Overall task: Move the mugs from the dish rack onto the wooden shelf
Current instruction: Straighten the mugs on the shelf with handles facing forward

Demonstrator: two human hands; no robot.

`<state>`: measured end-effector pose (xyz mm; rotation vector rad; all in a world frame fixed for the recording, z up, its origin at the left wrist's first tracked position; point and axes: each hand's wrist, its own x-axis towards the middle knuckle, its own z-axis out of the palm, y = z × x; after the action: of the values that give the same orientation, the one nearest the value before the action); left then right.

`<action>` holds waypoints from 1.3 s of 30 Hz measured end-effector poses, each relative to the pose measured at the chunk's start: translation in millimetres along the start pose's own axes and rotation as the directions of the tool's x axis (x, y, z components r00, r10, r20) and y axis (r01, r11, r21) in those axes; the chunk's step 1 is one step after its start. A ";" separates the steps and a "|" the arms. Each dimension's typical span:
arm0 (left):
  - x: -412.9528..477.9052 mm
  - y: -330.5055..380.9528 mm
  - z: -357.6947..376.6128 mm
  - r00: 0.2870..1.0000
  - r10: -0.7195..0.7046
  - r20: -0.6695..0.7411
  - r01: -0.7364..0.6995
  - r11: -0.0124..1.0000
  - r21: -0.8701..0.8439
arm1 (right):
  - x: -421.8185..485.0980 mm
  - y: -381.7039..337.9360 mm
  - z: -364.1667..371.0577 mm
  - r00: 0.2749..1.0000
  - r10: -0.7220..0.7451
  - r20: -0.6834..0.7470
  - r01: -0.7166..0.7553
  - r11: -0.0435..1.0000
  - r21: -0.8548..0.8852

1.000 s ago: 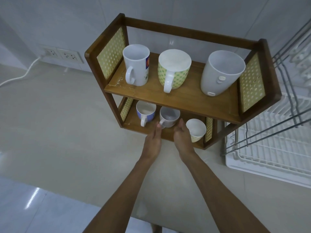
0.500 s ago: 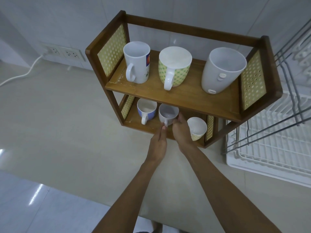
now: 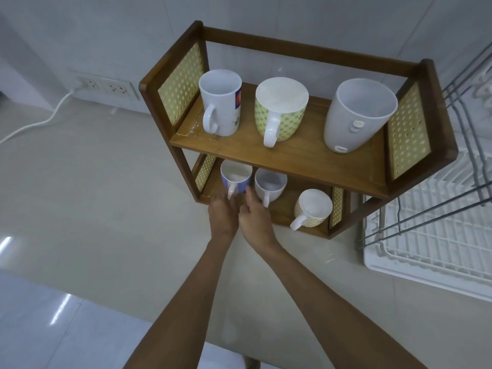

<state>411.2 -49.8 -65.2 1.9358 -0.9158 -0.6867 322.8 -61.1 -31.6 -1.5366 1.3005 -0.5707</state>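
Currently my left hand (image 3: 223, 217) is at the front edge of the lower tier, fingers curled loosely near the handle of the blue mug (image 3: 235, 177); blur there, so I cannot tell whether it has a grip on the handle. My right hand (image 3: 255, 218) is just beside it, touching at the knuckles, index finger extended up into the gap between the blue mug and the small white mug (image 3: 270, 184). Right hand holds nothing, partly open.

Lower tier of the wooden shelf (image 3: 290, 155), left to right: blue mug, small white mug right next to it, then a yellow-patterned small mug (image 3: 313, 207) apart from them near the right side panel, handle pointing front-left. All upright, openings up.

Upper tier, left to right: tall white mug (image 3: 221, 102) with a printed logo, handle toward me; green-and-yellow patterned mug (image 3: 279, 110), handle toward me; large white cup (image 3: 356, 115) with small tabs on its side. All upright.

Shelf stands on a pale countertop (image 3: 93, 195) against a tiled wall. White dish rack (image 3: 431, 249) sits just to the right of the shelf; no mugs visible in the part shown. Wall sockets (image 3: 106, 86) at back left, with a white cable (image 3: 40, 121) running out of them.
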 end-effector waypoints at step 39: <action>-92.0 5.0 77.6 0.929 0.155 0.335 -0.156 0.987 -0.023 | -90.9 88.5 -87.0 0.925 0.304 -0.228 -0.264 0.945 0.192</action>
<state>298.5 -13.5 -87.6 1.7537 -1.2668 -0.9390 182.0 -3.6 -55.1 -1.1421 1.6015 -0.6808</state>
